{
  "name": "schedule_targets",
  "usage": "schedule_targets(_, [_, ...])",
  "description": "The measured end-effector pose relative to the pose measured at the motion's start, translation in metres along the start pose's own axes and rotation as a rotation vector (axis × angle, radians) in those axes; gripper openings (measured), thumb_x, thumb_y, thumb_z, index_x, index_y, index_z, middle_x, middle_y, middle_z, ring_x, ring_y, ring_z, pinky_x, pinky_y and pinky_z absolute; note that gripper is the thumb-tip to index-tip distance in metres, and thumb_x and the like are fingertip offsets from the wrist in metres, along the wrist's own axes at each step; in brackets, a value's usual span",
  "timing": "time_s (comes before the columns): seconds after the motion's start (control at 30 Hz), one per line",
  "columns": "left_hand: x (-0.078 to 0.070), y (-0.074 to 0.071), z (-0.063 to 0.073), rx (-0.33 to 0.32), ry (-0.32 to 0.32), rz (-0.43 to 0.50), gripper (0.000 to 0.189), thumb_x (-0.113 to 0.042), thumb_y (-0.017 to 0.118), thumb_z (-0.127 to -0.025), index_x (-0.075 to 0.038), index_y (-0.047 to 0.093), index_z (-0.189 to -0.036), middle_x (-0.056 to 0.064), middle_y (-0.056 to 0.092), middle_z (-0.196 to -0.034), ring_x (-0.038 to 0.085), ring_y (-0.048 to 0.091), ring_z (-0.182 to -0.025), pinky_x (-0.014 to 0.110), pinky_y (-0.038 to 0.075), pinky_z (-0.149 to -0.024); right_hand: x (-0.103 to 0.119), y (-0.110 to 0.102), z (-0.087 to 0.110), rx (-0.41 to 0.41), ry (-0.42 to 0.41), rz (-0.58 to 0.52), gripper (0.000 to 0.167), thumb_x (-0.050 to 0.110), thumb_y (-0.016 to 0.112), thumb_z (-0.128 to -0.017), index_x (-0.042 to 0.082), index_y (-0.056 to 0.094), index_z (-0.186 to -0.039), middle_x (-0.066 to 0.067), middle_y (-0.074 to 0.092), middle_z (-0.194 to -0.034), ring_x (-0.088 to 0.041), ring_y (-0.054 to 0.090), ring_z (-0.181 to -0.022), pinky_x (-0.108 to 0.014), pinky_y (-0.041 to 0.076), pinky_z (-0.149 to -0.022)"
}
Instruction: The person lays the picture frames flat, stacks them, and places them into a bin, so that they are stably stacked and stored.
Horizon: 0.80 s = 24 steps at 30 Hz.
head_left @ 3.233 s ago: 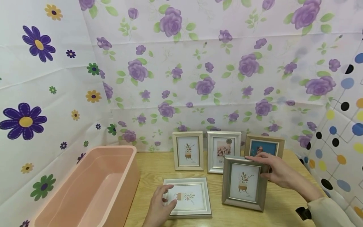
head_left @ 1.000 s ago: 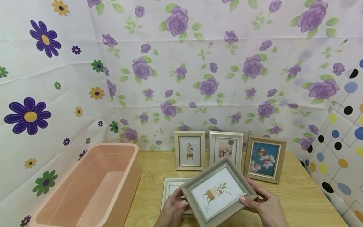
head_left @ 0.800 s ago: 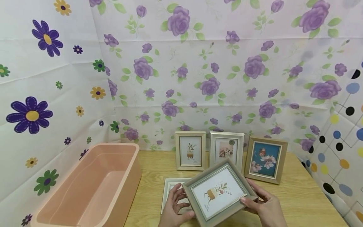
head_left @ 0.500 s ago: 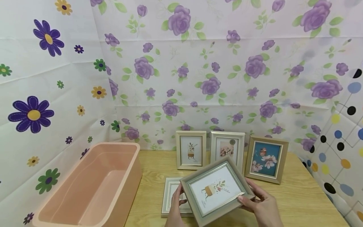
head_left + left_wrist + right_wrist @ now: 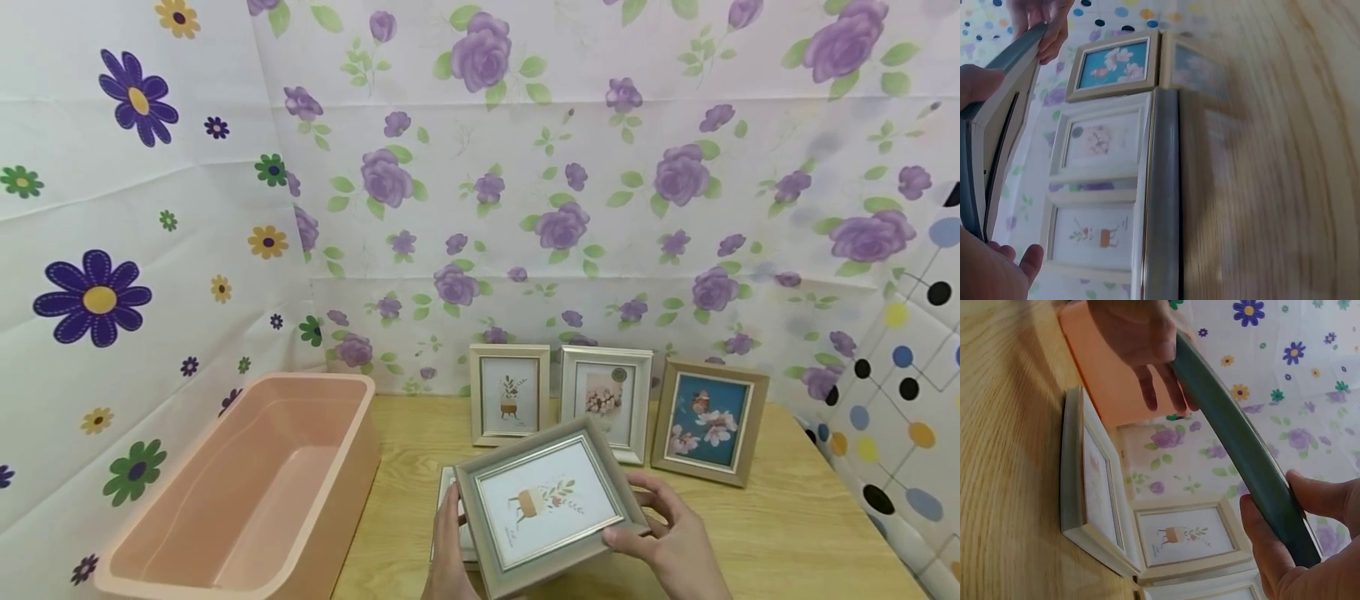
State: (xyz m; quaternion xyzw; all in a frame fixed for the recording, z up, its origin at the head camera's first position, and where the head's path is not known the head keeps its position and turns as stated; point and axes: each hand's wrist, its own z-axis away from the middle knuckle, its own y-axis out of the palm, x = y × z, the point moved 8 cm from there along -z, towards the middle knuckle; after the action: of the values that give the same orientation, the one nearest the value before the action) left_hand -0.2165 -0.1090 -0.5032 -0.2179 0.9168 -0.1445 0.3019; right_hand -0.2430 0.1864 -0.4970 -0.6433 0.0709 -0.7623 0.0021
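Observation:
A grey-beige picture frame (image 5: pixel 547 504) with a potted-plant print is held tilted above the table between both hands. My right hand (image 5: pixel 672 542) pinches its lower right corner, thumb on the front and fingers behind. At its left edge, my left hand (image 5: pixel 447 550) holds on; the left wrist view shows that hand's thumb (image 5: pixel 982 82) on one side of the held frame (image 5: pixel 1013 112). Beneath lies a white picture frame (image 5: pixel 468 546), mostly covered in the head view and showing more in the right wrist view (image 5: pixel 1094 481).
Three picture frames stand at the back: a cream one (image 5: pixel 510 437), a silver-white one (image 5: pixel 637 450) and a tan one (image 5: pixel 757 417) with a blue blossom print. A deep pink plastic bin (image 5: pixel 348 467) stands on the left. Patterned cloths (image 5: pixel 525 317) enclose the wooden table (image 5: pixel 810 533).
The grey-beige frame was standing at the right; it has been lifted, tilted and moved left over the white frame. My left hand left the white frame, loosened and shifted its hold.

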Motion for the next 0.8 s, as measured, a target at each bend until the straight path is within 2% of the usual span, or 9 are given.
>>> schedule_targets(0.07, [0.003,-0.004,0.000,0.020,-0.022,0.018,0.132,-0.081,0.066,-0.087,0.014,0.020,-0.166,0.016,0.030,-0.175,-0.004,0.026,-0.156,0.038,0.060,-0.099,0.003,0.004,0.001,0.028,-0.015,0.028,0.094,0.001,0.096,-0.076,0.013,0.053,-0.158,-0.017,0.066,-0.131,-0.026,0.075,-0.107,-0.032,0.064,-0.078])
schedule_targets(0.1, [0.004,-0.007,-0.001,0.041,-0.060,0.035,0.132,-0.078,0.072,-0.086,0.014,0.020,-0.166,0.019,0.032,-0.174,-0.004,0.027,-0.155,0.038,0.060,-0.100,0.003,0.007,0.002,0.040,-0.014,0.035,0.097,0.000,0.097,-0.075,0.013,0.052,-0.160,-0.018,0.065,-0.135,-0.026,0.074,-0.111,-0.031,0.063,-0.079])
schedule_targets(0.23, [0.014,-0.012,-0.002,0.143,-0.337,0.077,0.141,-0.051,0.099,-0.072,0.003,0.015,-0.171,0.028,0.036,-0.169,0.015,0.048,-0.142,0.038,0.060,-0.095,0.004,0.017,0.002,0.076,-0.034,0.109,0.110,0.002,0.101,-0.069,0.013,0.048,-0.164,-0.020,0.058,-0.151,-0.026,0.069,-0.119,-0.031,0.062,-0.085])
schedule_targets(0.3, [0.017,-0.016,-0.002,0.193,-0.454,0.057,0.150,-0.039,0.106,-0.061,-0.003,0.014,-0.174,0.032,0.039,-0.165,0.025,0.056,-0.131,0.038,0.060,-0.091,0.004,0.022,0.002,0.081,-0.052,0.168,0.114,0.006,0.104,-0.064,0.012,0.048,-0.163,-0.018,0.056,-0.155,-0.026,0.067,-0.122,-0.033,0.062,-0.091])
schedule_targets(0.33, [0.019,-0.017,-0.002,0.212,-0.485,0.046,0.151,-0.038,0.107,-0.060,-0.004,0.013,-0.174,0.033,0.039,-0.166,0.030,0.057,-0.128,0.038,0.060,-0.089,0.005,0.024,0.002,0.082,-0.070,0.203,0.115,0.008,0.106,-0.063,0.011,0.048,-0.162,-0.018,0.055,-0.155,-0.027,0.066,-0.124,-0.034,0.062,-0.093])
schedule_targets(0.47, [0.029,-0.022,-0.004,0.278,-0.531,0.022,0.150,-0.038,0.106,-0.061,-0.004,0.012,-0.173,0.032,0.036,-0.166,0.040,0.056,-0.131,0.042,0.061,-0.090,0.005,0.032,0.002,0.065,-0.136,0.256,0.114,0.006,0.107,-0.057,0.003,0.052,-0.157,-0.020,0.053,-0.152,-0.029,0.066,-0.126,-0.031,0.063,-0.095])
schedule_targets(0.57, [0.040,-0.024,-0.006,0.326,-0.570,0.013,0.150,-0.040,0.105,-0.062,-0.001,0.010,-0.172,0.031,0.032,-0.168,0.044,0.053,-0.137,0.049,0.060,-0.097,0.004,0.040,0.000,0.045,-0.169,0.218,0.108,-0.005,0.105,-0.054,0.001,0.058,-0.152,-0.019,0.055,-0.146,-0.027,0.068,-0.120,-0.026,0.063,-0.086])
schedule_targets(0.67, [0.051,-0.027,-0.007,0.355,-0.566,-0.012,0.151,-0.038,0.106,-0.061,0.003,0.010,-0.171,0.033,0.030,-0.169,0.046,0.052,-0.140,0.057,0.058,-0.104,0.000,0.050,-0.002,0.027,-0.190,0.188,0.103,-0.012,0.102,-0.052,0.001,0.063,-0.147,-0.017,0.058,-0.138,-0.023,0.067,-0.113,-0.023,0.062,-0.078])
schedule_targets(0.8, [0.066,-0.029,-0.005,0.383,-0.565,-0.025,0.151,-0.035,0.106,-0.058,0.005,0.013,-0.170,0.035,0.031,-0.169,0.051,0.050,-0.145,0.065,0.053,-0.111,-0.009,0.060,-0.005,0.011,-0.194,0.236,0.101,-0.009,0.102,-0.054,0.001,0.063,-0.146,-0.016,0.059,-0.135,-0.020,0.066,-0.108,-0.023,0.060,-0.074])
